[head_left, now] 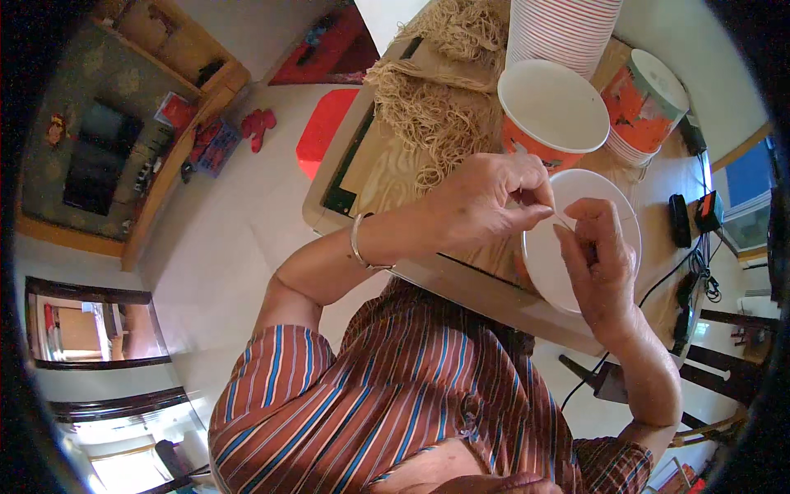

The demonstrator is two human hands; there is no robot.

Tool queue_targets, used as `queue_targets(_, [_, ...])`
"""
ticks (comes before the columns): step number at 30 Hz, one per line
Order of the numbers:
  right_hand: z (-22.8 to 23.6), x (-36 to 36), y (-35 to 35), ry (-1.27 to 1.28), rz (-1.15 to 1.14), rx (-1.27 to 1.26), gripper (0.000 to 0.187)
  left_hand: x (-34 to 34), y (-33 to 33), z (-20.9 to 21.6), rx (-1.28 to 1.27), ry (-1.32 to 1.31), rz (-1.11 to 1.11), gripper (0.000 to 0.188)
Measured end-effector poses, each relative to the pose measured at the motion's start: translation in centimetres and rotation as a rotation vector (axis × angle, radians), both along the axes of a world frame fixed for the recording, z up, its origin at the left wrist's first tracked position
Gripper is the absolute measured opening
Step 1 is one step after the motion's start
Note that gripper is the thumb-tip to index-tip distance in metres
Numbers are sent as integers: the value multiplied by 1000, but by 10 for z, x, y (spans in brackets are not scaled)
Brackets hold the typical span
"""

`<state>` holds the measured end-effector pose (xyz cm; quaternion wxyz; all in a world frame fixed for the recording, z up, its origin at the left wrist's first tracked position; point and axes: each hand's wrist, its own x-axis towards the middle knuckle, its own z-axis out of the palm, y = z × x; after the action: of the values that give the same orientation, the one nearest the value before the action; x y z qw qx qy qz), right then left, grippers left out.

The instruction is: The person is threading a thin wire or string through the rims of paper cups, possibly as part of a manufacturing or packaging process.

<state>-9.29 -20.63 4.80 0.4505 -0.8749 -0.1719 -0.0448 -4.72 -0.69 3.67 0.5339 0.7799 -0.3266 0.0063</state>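
My left hand, with a bangle on its wrist, pinches a thin pale strand between thumb and forefinger. Close on its right, my right hand has thumb and finger together at the strand's other end. Both hands are over the rim of a white-lined paper bucket near the table's front edge. Just beyond stands another paper bucket, orange-red outside and white inside. To the left of it lies a loose heap of tan, tangled string-like strands; I cannot tell their material.
Behind the buckets rises a tall stack of nested white tubs. An upturned orange bucket stands on the table at the right, near black cables. A red stool is by the left edge.
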Motion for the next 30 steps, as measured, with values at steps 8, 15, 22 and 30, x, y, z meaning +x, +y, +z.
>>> queue_targets(8, [-10,10,-5,-1,12,109,6,2,-6,0,-12,37,-6,7])
queue_targets(15, [-8,22,-13,649,-44,342,15,7,2,-6,-12,55,24,4])
queue_targets(22, [-14,23,-8,837,-74,442,8,4,11,-34,5,274,129,10])
queue_targets(30, [-17,27,-3,890,-45,431,10,-2,4,-52,-92,336,86,18])
